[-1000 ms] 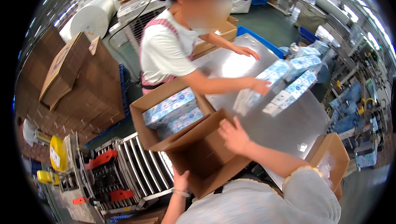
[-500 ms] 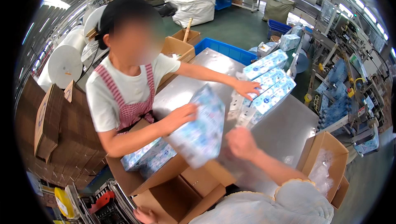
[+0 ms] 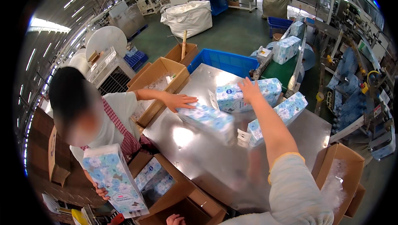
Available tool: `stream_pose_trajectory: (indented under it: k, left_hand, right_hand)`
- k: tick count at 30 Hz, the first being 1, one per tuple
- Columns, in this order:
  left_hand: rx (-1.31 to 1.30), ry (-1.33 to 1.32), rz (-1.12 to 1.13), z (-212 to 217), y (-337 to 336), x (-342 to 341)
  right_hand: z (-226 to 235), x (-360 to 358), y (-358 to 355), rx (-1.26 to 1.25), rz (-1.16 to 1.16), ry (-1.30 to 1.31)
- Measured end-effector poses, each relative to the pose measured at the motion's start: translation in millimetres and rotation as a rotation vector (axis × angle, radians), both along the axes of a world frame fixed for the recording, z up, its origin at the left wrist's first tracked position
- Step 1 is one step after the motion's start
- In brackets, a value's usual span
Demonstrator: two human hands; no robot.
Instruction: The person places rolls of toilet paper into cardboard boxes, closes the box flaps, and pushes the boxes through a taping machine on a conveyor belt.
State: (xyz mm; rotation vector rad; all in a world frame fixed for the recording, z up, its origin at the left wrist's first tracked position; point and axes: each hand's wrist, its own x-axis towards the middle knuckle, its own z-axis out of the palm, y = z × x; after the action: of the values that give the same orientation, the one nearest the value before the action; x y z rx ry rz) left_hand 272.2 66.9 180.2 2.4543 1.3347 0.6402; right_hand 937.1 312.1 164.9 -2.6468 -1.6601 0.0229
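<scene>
My right hand [image 3: 248,91] reaches across the metal table [image 3: 186,150], fingers spread over the top edge of a blue-and-white floral tissue pack [image 3: 232,100]. Beneath my forearm lies a second tissue pack [image 3: 294,107]. At the lower edge my left hand [image 3: 176,220] shows only its curled fingers, hooked on the near side of an open cardboard box [image 3: 186,208]. A co-worker's hand [image 3: 179,101] rests on another tissue pack [image 3: 209,119], blurred by motion. The co-worker's other hand [image 3: 101,192] holds a tissue pack [image 3: 111,175] upright beside a carton with packs inside [image 3: 151,173].
A blue crate [image 3: 226,62] and cardboard boxes [image 3: 161,69] border the table's far side. On a green conveyor [image 3: 275,72] beyond the right corner sits one pack. An open carton with clear plastic [image 3: 336,179] stands near right; stacked flat cardboard [image 3: 62,158] is at left.
My right hand has moved away from me onto a pack. The row of packs has been spread apart. The co-worker has drawn one pack leftward and carried another to the carton.
</scene>
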Motion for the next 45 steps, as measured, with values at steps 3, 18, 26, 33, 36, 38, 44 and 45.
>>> stream_pose_trajectory:
  k: [3, 18, 26, 33, 36, 38, 44, 45]
  left_hand:
    - [-0.047, -0.061, -0.009, 8, 2, 25]
    - [-0.045, 0.226, -0.362, 20, 49, 269]
    - [-0.886, -0.49, -0.158, -35, 145, 249]
    - [-1.254, -1.244, -0.228, 78, 114, 158]
    - [-0.968, -1.248, -0.181, 115, 89, 83]
    - [-0.699, -1.069, -0.088, 113, 71, 21]
    - [-0.316, -0.247, 0.174, 40, -17, -98]
    - [-0.315, -0.045, 0.066, 21, -27, -107]
  right_hand:
    - [0, -9, 12, -0.115, 0.087, 0.101]
    - [44, -69, -197, 0.323, -0.084, 0.247]
    - [6, -130, -266, 0.294, -0.16, 0.326]
    - [15, -210, -291, 0.17, -0.259, 0.209]
    - [8, -197, -273, 0.049, -0.14, 0.184]
    - [23, -213, -260, 0.086, -0.027, 0.129]
    - [135, -320, -238, 0.714, 0.369, 0.124]
    - [158, -347, -231, 0.816, 0.434, 0.237]
